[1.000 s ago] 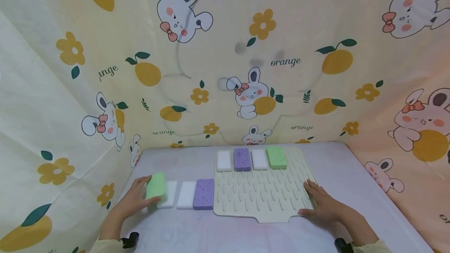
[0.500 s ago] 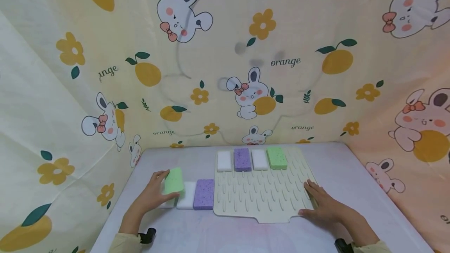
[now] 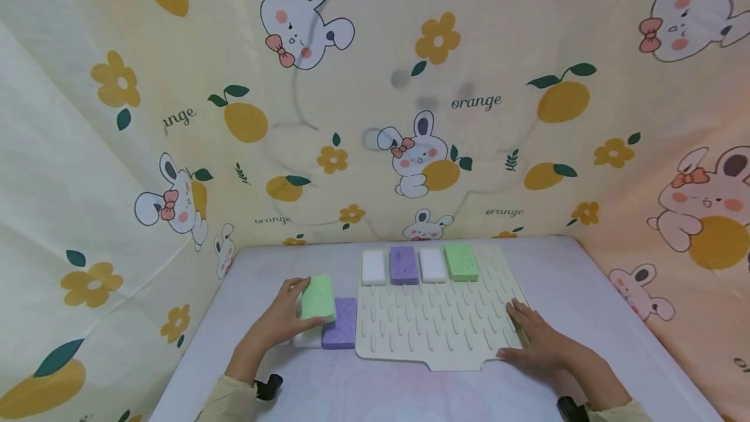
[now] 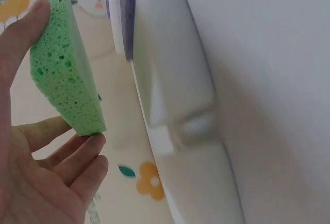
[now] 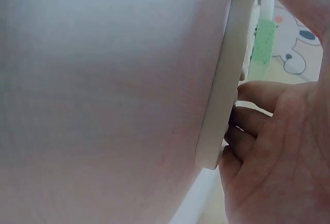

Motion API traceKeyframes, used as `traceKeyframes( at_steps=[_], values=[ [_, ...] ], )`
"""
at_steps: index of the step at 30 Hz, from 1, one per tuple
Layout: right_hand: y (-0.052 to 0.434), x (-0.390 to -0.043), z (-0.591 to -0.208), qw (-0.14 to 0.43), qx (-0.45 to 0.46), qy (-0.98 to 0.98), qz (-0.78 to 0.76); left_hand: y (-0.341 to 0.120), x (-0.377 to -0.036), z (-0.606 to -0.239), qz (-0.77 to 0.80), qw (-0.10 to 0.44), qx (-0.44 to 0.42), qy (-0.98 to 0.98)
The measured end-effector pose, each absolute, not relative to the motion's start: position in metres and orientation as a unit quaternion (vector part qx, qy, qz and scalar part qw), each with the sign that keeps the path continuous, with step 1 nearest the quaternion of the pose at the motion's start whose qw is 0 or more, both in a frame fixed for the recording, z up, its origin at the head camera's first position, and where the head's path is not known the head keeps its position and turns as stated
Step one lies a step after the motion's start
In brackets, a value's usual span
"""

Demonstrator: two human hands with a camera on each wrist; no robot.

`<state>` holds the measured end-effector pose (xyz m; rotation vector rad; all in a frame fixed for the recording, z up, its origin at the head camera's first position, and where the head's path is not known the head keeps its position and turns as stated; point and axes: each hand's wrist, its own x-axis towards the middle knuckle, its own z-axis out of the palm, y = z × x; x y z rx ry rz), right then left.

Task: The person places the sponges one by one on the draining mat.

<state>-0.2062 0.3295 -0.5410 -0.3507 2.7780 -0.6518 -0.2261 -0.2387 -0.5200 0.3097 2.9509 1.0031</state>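
My left hand [image 3: 280, 319] pinches a light green sponge [image 3: 318, 297] between thumb and fingertips. It holds the sponge raised over a white sponge and beside a purple sponge [image 3: 347, 331], both on the table. The left wrist view shows the pores of the green sponge [image 4: 67, 69] and two white sponges, the nearer one [image 4: 201, 182] blurred. My right hand [image 3: 541, 338] rests against the right edge of a cream ridged board [image 3: 433, 337], fingers extended, thumb near its front corner. In the right wrist view its fingertips touch the edge of the board [image 5: 221, 100].
Along the board's back edge stand a white sponge [image 3: 374, 268], a purple one [image 3: 403, 266], another white one [image 3: 433, 266] and a green one [image 3: 461, 263]. A patterned curtain [image 3: 363, 83] encloses the pale table [image 3: 398, 393] at the back and sides.
My left hand has carried the green sponge to the right, from the left end of the sponge row to beside the purple sponge. My right hand and the board stay put.
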Motion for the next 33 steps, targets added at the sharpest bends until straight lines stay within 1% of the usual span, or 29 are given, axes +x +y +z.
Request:
traceKeyframes(
  at_steps=[7, 16, 26, 33],
  values=[
    [0.33, -0.207, -0.543, 0.135, -0.118, 0.959, -0.221, -0.207, -0.228, -0.52, 0.338, 0.011, 0.112, 0.934],
    [0.33, -0.205, -0.543, 0.136, -0.109, 0.959, -0.225, -0.171, -0.233, -0.521, 0.342, 0.015, 0.159, 0.926],
    [0.332, -0.207, -0.539, 0.131, -0.12, 0.96, -0.218, -0.137, -0.239, -0.513, 0.348, 0.024, 0.182, 0.919],
    [0.331, -0.208, -0.541, 0.131, -0.118, 0.959, -0.223, -0.118, -0.246, -0.514, 0.336, 0.026, 0.211, 0.918]
  ],
)
